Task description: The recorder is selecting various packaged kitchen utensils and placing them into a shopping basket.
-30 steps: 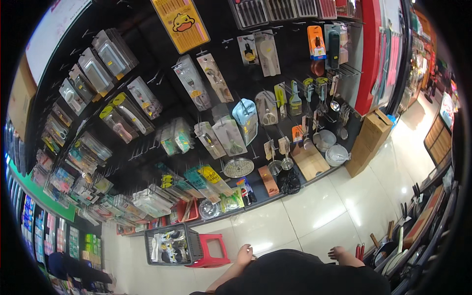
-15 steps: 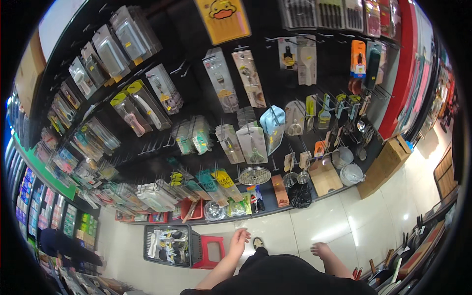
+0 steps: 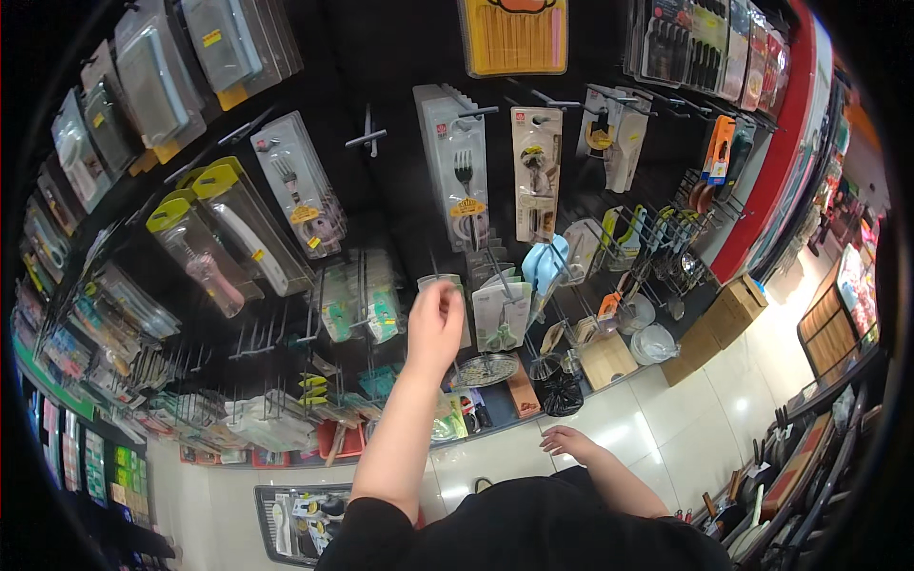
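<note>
My left hand (image 3: 436, 324) is raised on a bare forearm in front of the hanging packs, its fingers loosely bent and partly blurred, with nothing visible in them. Directly behind it hangs a flat clear pack (image 3: 455, 282), mostly covered by the hand. Just right of the hand hangs a carded pack with a metal kitchen tool (image 3: 501, 319). Above are a packaged fork (image 3: 464, 171) and a long carded utensil (image 3: 535, 171). Low at my right side, my right hand (image 3: 568, 441) is open with its fingers apart, holding nothing.
A dark shopping basket (image 3: 269, 549) with packaged utensils stands on the floor at lower left. Blue mitt-like items (image 3: 546, 269), a round perforated metal piece (image 3: 487, 368) and a wooden board (image 3: 606, 360) lie further right. A cardboard box (image 3: 719, 328) stands beyond the shelf end; pans crowd the lower right.
My left hand has risen from beside the basket to the hanging packs. The view has moved closer to the rack, and my right hand appears further left.
</note>
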Tool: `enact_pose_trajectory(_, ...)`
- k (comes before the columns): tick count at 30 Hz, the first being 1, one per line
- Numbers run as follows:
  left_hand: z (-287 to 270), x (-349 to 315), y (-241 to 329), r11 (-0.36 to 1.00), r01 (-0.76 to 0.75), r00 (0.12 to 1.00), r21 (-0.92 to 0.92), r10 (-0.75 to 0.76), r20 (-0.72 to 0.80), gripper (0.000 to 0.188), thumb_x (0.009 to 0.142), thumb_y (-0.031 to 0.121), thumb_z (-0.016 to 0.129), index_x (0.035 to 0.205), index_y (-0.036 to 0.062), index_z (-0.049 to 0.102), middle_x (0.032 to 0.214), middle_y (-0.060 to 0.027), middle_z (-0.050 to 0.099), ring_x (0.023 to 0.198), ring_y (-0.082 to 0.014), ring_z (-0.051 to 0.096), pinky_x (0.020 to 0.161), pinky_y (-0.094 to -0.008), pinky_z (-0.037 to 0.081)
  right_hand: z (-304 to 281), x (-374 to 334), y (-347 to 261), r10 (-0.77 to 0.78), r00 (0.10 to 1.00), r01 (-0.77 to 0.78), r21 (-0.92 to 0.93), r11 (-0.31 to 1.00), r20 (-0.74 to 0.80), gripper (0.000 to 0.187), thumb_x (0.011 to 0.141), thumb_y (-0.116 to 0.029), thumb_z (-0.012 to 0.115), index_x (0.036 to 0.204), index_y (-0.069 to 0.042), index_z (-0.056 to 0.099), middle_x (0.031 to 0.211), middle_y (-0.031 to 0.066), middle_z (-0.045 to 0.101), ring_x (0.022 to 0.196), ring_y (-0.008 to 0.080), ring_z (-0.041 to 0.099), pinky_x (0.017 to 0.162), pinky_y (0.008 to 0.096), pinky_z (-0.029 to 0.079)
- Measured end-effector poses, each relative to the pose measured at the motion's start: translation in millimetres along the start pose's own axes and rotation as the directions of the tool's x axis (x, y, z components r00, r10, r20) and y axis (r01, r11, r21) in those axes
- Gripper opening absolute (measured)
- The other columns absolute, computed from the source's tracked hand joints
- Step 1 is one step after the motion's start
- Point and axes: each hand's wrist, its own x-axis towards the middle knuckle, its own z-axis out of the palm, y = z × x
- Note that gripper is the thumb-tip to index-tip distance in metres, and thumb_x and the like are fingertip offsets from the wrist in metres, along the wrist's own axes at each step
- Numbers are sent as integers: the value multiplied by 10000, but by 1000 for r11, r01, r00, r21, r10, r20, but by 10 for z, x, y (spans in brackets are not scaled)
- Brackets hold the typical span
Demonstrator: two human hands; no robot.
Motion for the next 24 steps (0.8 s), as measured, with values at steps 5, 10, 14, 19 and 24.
enact_pose_trajectory(5,199,519,-55,959,69,993,273,-40,-110,453,850,323,634,1096,-42,530,1078,-240,563,970,-373,573,826,-425,465,-276,29,-72,79,996,-81,41,996,35,329,953,-206,428,1205,-11,509,1098,136,632,976,218,617,830,348,496)
enact_pose_trajectory(10,362,875,-40,893,176,984,415,-160,-73,490,822,458,641,809,-29,588,717,-169,634,721,-340,634,638,-417,496,-738,96,54,143,986,-130,140,982,-87,334,939,-187,432,1206,0,502,1101,168,625,990,258,619,836,378,506)
enact_pose_trajectory(14,442,915,0,944,178,984,278,-169,-59,497,809,430,678,682,-37,566,600,-170,590,577,-310,599,560,-381,465,-951,218,9,189,981,-181,130,975,-52,332,924,-164,424,1200,1,505,1115,175,619,990,276,620,838,394,512)
enact_pose_trajectory(19,645,811,-41,989,146,989,6,-146,10,252,916,224,601,872,-24,580,689,-55,635,589,-104,580,565,-274,464,-1337,685,-121,180,983,-182,57,982,38,333,926,-193,418,1193,-18,511,1034,167,653,958,258,637,816,376,518)
enact_pose_trajectory(24,733,516,196,979,69,996,-189,-78,-38,160,964,135,486,993,-3,561,755,-73,628,668,-125,608,625,-270,478,-1579,1226,-270,173,974,-164,-70,984,146,343,931,-245,487,1162,6,518,967,176,654,916,270,653,800,371,531)
